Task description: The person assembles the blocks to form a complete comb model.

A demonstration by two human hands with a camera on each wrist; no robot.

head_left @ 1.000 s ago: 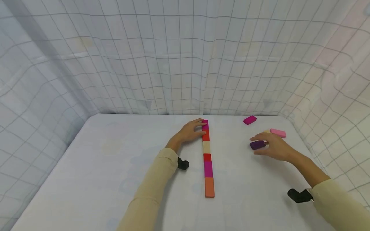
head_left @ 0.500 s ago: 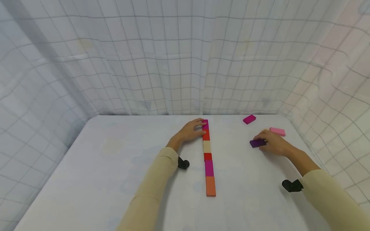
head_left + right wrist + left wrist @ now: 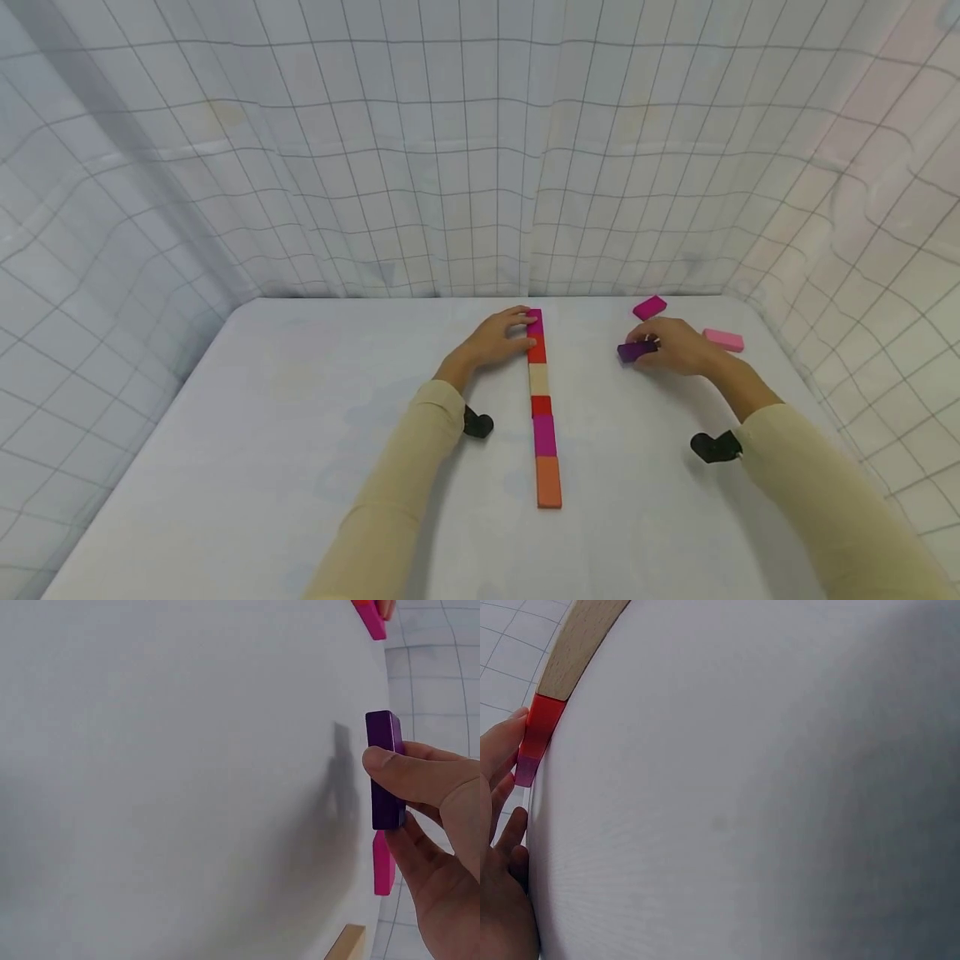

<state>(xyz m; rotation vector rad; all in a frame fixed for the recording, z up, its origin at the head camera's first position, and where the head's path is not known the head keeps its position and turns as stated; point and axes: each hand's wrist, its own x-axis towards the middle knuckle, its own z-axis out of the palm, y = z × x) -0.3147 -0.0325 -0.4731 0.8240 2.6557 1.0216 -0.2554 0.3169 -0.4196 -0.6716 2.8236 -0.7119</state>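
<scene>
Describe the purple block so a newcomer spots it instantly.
On the white table, a row of blocks runs from near to far. To its right, the right hand pinches the purple block. Its dark colour sets it apart from the brighter magenta block beyond and pink block to its right.

This is a small curtained-off space for table work; whether it lies within a home, a lab or an office cannot be told. A back curtain (image 3: 450,167) hangs at twelve o'clock, a left curtain (image 3: 97,208) at ten and a right curtain (image 3: 885,208) at two, all pale, loosely folded and grid-lined, close round a plain white table (image 3: 262,467).
</scene>
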